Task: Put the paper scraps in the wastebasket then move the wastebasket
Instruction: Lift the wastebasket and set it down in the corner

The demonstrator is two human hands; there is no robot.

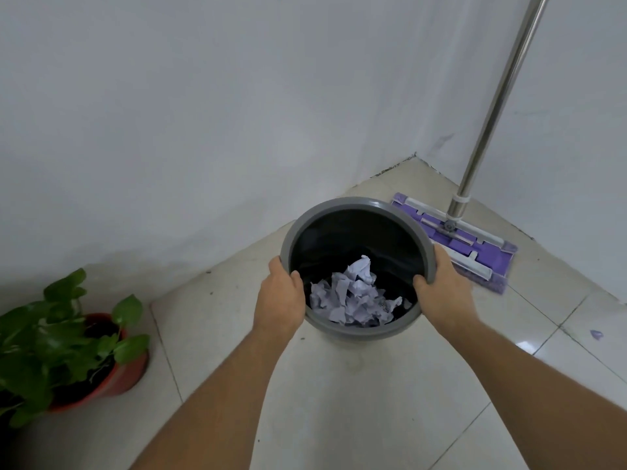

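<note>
- We see the grey wastebasket (356,205) near the middle of the head view, close to the corner where two white walls (169,113) meet
- Our left hand (281,300) is clamped on the left side of the rim: the thumb hooks over the edge into the dark inside, while the other fingers wrap the outer wall, out of sight
- Our right hand (444,290) grips the right side of the rim the same way, with the thumb curled inside the rim and the fingers on the outside
- Both forearms reach in from the near edge, one on each side of the bin
- The paper scraps (353,296) lie crumpled in a pale lilac heap at the bottom of the wastebasket, toward its near side, against the black lining
- We cannot tell whether the base of the bin touches the floor (339,401) or hangs just above it, since the rim hides it
- One small lilac scrap (596,334) lies on the pale tiles to the right, well apart from the bin
- A flat mop (475,245) with a purple pad rests on the floor just right of and beyond the bin, its metal handle leaning up toward the far right wall
- A potted plant (61,340) with green leaves in a red-brown pot stands on the floor at the near left, well apart from the bin
</note>
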